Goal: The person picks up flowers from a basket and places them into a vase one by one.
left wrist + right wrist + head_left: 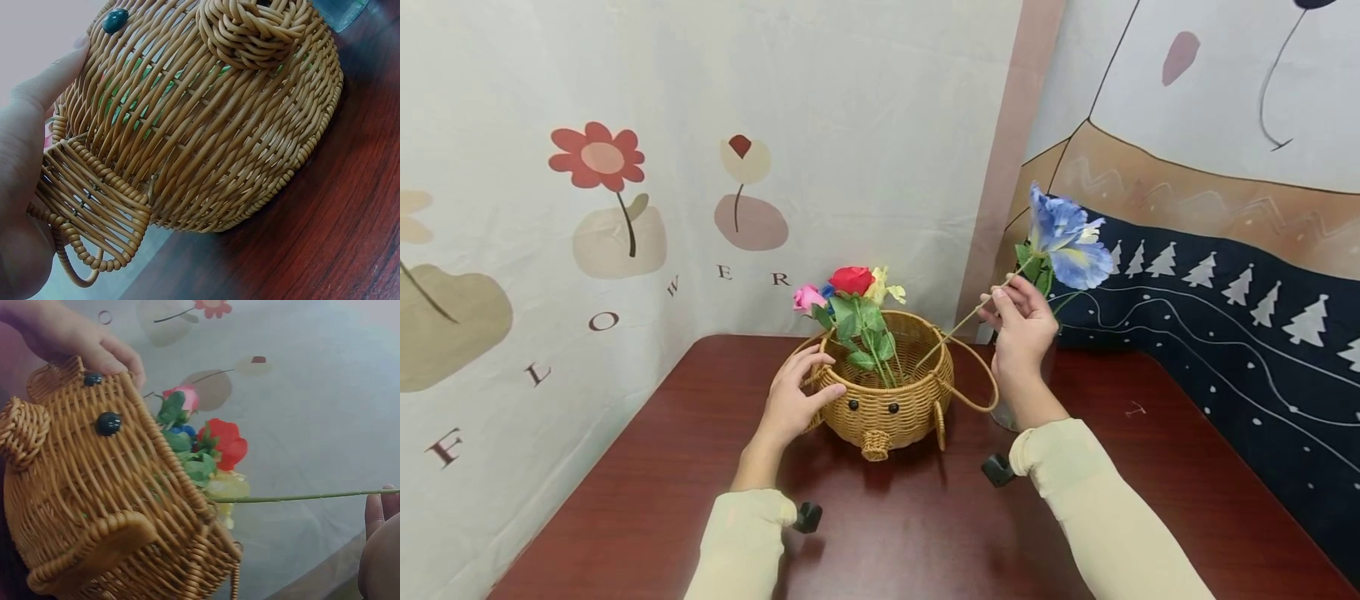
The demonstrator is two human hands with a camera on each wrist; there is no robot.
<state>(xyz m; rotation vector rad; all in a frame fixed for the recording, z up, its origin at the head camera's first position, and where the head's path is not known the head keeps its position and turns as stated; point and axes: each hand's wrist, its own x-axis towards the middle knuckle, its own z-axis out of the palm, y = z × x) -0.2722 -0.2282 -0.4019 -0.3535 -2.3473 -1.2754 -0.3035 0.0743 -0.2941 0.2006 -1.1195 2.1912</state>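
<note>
A wicker basket (917, 408) with a pig face stands on the table, its snout (875, 445) toward me. My left hand (792, 398) holds its left side, fingers at the rim and thumb along the front; the left wrist view shows the thumb beside a black eye (115, 21). My right hand (1024, 329) pinches the stem (968, 316) of a blue iris (1067, 237) to the right of the basket. That stem slants down, its lower end within the basket opening. Inside lean a red rose (852, 280), a pink rose (808, 297) and a yellow flower (877, 286).
A clear container (1004, 416) stands right of the basket, mostly hidden behind my right wrist. The basket's looped handle (987, 406) hangs out toward it. Printed cloths (865, 125) rise behind the dark red table (910, 533).
</note>
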